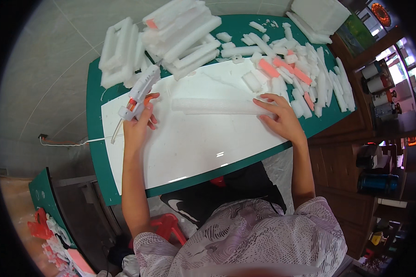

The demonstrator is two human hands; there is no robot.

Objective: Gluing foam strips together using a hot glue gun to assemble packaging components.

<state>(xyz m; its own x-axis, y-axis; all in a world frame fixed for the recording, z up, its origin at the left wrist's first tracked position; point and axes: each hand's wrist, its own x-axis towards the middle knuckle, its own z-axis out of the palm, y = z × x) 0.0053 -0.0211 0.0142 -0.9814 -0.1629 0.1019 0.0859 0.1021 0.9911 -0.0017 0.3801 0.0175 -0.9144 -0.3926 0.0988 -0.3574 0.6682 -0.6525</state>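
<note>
Foam scraps [300,69] litter white board [194,138] on green table [94,134].

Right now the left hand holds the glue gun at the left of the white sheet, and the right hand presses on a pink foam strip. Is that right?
Not quite. In the head view the right hand presses on a long white foam strip, not a pink one; the pink pieces lie farther back in the scrap pile. The left hand does hold the glue gun at the left of the white sheet.

a white glue gun [141,90] with an orange trigger points up and away, tilted. a long white foam strip [215,106] lies flat on the white board.
</note>
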